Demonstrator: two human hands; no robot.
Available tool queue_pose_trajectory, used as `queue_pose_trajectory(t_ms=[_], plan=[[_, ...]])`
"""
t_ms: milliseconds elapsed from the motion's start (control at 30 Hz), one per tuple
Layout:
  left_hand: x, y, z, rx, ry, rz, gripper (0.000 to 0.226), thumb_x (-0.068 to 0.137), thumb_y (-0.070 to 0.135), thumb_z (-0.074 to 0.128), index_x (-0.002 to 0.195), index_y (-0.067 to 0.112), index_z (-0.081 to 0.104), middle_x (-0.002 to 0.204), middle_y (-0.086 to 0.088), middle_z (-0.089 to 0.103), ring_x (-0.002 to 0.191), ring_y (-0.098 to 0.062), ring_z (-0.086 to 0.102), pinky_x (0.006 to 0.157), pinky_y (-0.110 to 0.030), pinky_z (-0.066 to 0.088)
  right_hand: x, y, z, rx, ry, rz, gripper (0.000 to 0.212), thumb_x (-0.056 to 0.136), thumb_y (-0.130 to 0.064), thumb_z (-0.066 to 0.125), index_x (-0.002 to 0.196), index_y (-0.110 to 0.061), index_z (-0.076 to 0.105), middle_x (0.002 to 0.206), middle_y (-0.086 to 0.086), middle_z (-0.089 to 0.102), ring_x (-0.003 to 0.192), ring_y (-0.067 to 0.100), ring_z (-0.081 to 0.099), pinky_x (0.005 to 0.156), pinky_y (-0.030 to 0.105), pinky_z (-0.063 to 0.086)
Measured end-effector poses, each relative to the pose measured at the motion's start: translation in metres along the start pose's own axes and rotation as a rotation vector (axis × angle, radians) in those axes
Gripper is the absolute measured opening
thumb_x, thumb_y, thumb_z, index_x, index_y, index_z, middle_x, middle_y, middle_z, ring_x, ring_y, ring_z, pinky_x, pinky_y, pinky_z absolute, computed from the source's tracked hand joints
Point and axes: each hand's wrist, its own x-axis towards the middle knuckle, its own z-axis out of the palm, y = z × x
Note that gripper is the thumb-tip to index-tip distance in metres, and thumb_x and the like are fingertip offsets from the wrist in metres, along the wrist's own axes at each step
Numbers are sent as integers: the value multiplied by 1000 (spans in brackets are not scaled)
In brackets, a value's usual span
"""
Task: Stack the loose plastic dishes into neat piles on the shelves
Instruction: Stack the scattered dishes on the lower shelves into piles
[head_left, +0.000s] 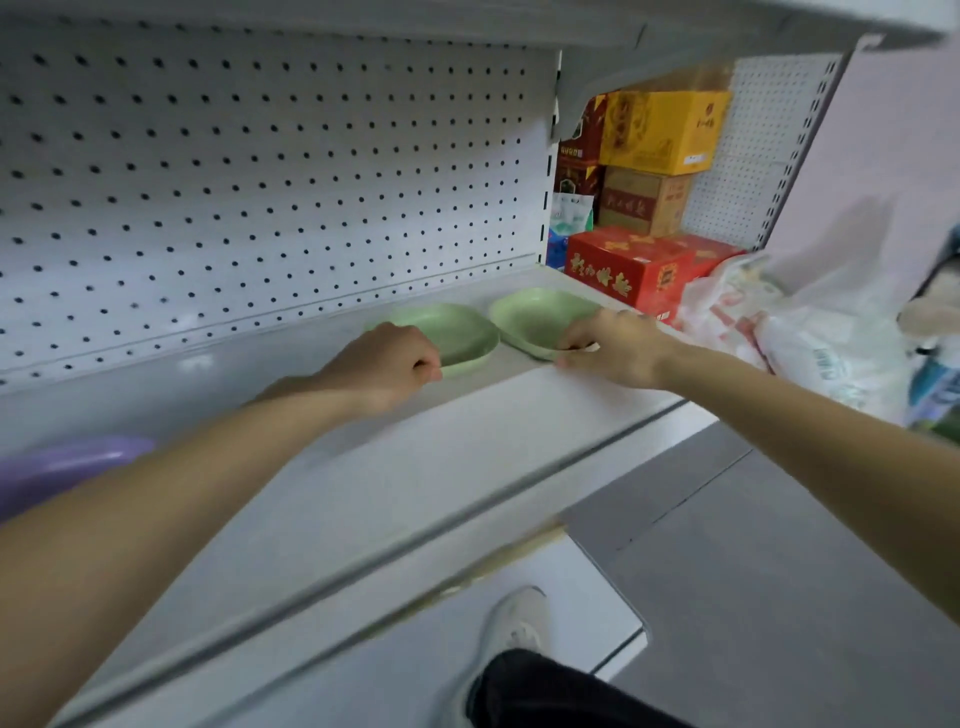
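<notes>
A: What is held by the left hand (387, 364)?

B: The near rim of a green dish (457, 338) is gripped by it. The fingers are curled almost into a fist, with the thumb closed over the rim's edge. The dish is seen lying flat on the white shelf (467, 467), just beyond the knuckles.

A: And the right hand (613, 348)?

B: A second green dish (535, 317) is pinched at its near corner by the fingertips, which are bent down over the rim. That dish is tilted, its far side raised toward the pegboard back panel (260, 182). Whether its near edge is lifted off the shelf cannot be told, as the spot is hidden by the fingers.

A: How are the 2 dishes placed against each other?

B: They are set side by side between the hands, the rims nearly touching; the blur prevents contact from being judged. Neither is nested in the other.

A: What else is seen around the hands?

B: Beyond the right hand, stacked cartons are found: a red box (634, 270) lowest, a brown one above it and a yellow box (665, 130) on top. To the outside of the right forearm a white plastic bag (810, 332) is heaped. Under the left forearm, at the shelf's far end, a purple plastic item (62, 467) is glimpsed, too blurred to be identified. Below both arms a white shoe (519, 623) is seen on the floor.
</notes>
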Motion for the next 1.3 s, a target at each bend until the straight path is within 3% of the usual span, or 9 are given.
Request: queue_pose_trajectory(t_ms=[200,333,500,600,667,800,933,1133,1300], plan=[[-93,4,-37,90,9,93,22,91,21,53,77,8,62,70,-10,61,69,-25,54,73,-35,46,-80,-42,-1,289,-141,-200,30,85,-25,67,113,-17,67,110,-6,67,100,7,61,93,18,45],[-143,6,-73,118,93,95,17,90,17,58,75,11,65,56,8,52,57,-7,46,65,-27,34,-105,-42,-6,156,-164,-153,31,82,-31,70,112,-23,69,107,-13,65,100,5,58,80,9,38],[-201,-5,-107,109,133,48,20,90,16,58,76,3,65,64,-9,60,63,-24,50,69,-33,43,-128,-63,4,121,-108,-191,12,85,-14,66,92,-11,75,93,-2,72,89,15,61,71,1,35],[-230,-15,-122,106,169,-23,20,89,14,56,73,6,65,54,0,51,54,-12,40,60,-22,37,-131,-87,10,44,-43,-212,13,87,-12,62,88,-14,75,89,-7,71,89,15,62,84,18,45],[-249,-26,-128,125,192,-63,19,88,14,57,74,7,67,58,-1,57,59,-17,47,66,-24,41,-128,-105,11,12,8,-211,14,90,-23,60,93,-19,74,96,-6,71,92,17,61,87,30,45],[-285,-53,-130,172,195,-120,16,89,15,59,79,7,70,73,-6,68,75,-24,60,75,-29,44,-126,-127,14,74,-95,-160,29,88,-39,60,103,-17,72,105,1,70,93,19,60,82,26,41],[-305,-65,-131,174,204,-152,15,88,16,61,78,13,71,65,2,62,66,-15,53,70,-27,37,-127,-131,19,184,-147,-49,44,92,-49,45,101,-15,71,108,8,68,100,26,58,89,31,40],[-306,-73,-128,149,228,-150,15,89,16,60,80,12,71,71,-3,65,73,-22,54,69,-25,35,-130,-159,15,361,-242,100,64,90,-65,28,121,-21,62,134,2,52,121,21,47,101,27,28],[-299,-77,-124,123,203,-164,18,89,16,60,74,16,68,58,13,53,61,-3,47,65,-26,36,-138,-187,13,301,-360,60,72,84,-72,28,139,-28,42,146,-5,40,134,19,36,114,35,20]])
